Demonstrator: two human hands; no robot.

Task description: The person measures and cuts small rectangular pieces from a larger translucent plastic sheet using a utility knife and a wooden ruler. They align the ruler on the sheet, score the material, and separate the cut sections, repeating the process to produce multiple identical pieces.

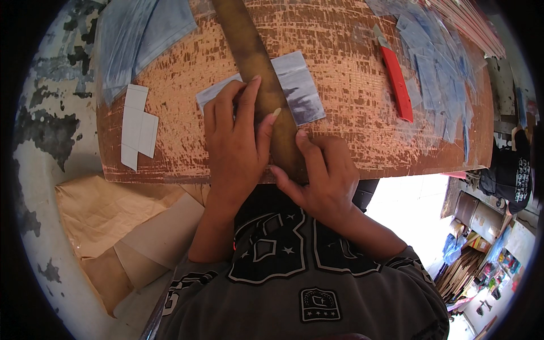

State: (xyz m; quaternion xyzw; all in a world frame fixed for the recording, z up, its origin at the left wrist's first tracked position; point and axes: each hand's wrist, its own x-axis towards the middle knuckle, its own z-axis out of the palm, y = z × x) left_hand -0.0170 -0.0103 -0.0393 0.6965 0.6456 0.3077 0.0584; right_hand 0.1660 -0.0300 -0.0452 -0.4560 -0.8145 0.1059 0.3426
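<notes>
A long, flat brownish ruler (pixel 260 62) runs slantwise from the far edge of the table to its near edge. It lies across a small grey-blue printed sheet (pixel 300 90), hiding the middle of it. My left hand (pixel 235 127) has its index finger and thumb set on the ruler, pressing it down, with the other fingers bent over the sheet's left part. Around the ruler's near end, my right hand (pixel 330 175) is closed, thumb on the left and index finger on the right.
The worn, scratched brown table (pixel 181 119) carries a red cutter knife (pixel 396 85) on the right. Bluish clear plastic pieces (pixel 436 79) lie beyond it, and more plastic sheets (pixel 147 39) at far left. A white paper cutout (pixel 137 127) rests nearby. Brown paper (pixel 113 212) sits below the left edge.
</notes>
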